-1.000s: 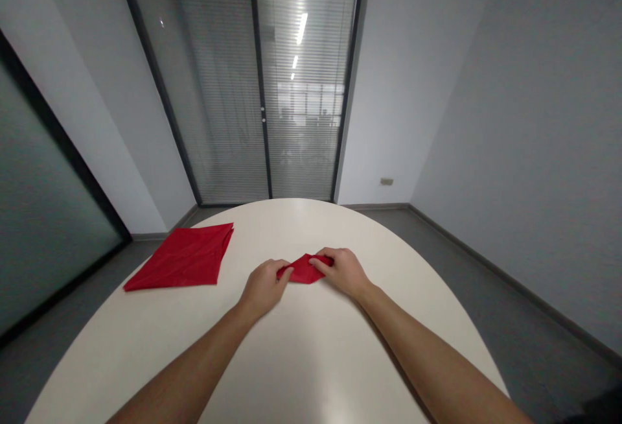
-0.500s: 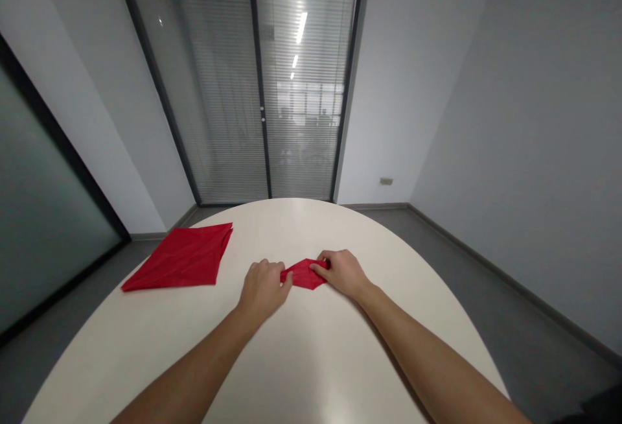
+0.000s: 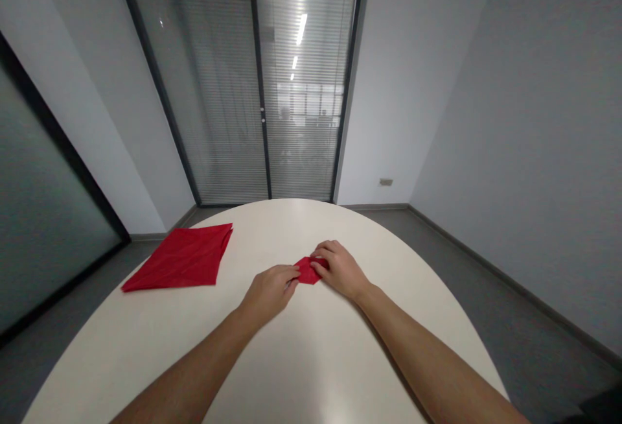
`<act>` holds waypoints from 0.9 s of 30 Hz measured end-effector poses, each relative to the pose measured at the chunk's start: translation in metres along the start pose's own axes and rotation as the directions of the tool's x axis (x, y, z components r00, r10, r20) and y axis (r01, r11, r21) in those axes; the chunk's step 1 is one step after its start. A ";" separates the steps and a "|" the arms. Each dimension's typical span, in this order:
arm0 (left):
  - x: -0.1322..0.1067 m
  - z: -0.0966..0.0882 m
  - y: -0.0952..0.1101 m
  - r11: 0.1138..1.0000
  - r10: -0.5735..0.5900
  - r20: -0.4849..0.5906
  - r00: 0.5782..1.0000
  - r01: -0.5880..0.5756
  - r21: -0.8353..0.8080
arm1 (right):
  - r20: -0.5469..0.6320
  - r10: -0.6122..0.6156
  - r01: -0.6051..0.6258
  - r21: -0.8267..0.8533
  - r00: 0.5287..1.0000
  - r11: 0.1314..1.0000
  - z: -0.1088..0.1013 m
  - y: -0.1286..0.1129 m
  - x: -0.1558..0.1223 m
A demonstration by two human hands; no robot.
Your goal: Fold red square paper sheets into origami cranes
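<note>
A small folded red cloth (image 3: pixel 307 271), thin and creased, lies on the table between my two hands. My left hand (image 3: pixel 269 291) pinches its left corner, with thumb and fingers pressed together. On the other side, my right hand (image 3: pixel 340 270) grips the right end, its thumb on the near side and its fingers bent over the top. The hands cover both ends of the cloth, so only its middle shows. Whether it is woven cloth or another thin sheet I cannot tell for certain.
A larger folded red cloth (image 3: pixel 182 259) lies flat at the table's left edge. The round white table (image 3: pixel 291 359) fills the lower view. Beyond it stand a glass partition with blinds (image 3: pixel 228 119) and a grey wall (image 3: pixel 534 119).
My left hand has moved slightly right, and its fingers now reach over the cloth's left end. Less of the small cloth shows. My right hand's fingers have lifted a little.
</note>
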State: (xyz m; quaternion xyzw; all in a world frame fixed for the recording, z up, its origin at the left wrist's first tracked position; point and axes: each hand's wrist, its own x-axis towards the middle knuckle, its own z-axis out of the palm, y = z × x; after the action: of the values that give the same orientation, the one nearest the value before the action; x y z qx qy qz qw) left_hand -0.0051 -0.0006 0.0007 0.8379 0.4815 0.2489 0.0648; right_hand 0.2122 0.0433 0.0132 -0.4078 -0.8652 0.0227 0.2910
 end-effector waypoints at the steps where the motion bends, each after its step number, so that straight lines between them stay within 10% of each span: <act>1: 0.000 0.000 0.000 1.000 -0.004 0.000 1.000 0.004 0.000 | 0.023 -0.058 0.057 0.042 0.998 0.997 0.000 -0.002 -0.001; 12: 0.000 -0.002 -0.001 0.998 -0.043 -0.016 0.999 0.044 0.054 | 0.291 -0.142 0.100 0.154 0.946 0.983 0.001 -0.005 -0.005; 27: 0.000 -0.005 0.002 0.993 -0.089 -0.085 0.992 0.096 0.076 | 0.112 -0.148 0.133 0.134 0.983 0.982 -0.001 -0.007 -0.002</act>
State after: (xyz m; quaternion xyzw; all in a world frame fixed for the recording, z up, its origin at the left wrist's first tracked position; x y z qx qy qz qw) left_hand -0.0062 -0.0029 0.0061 0.8058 0.5315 0.2600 0.0230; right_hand 0.2083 0.0371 0.0150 -0.3243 -0.9048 0.0811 0.2639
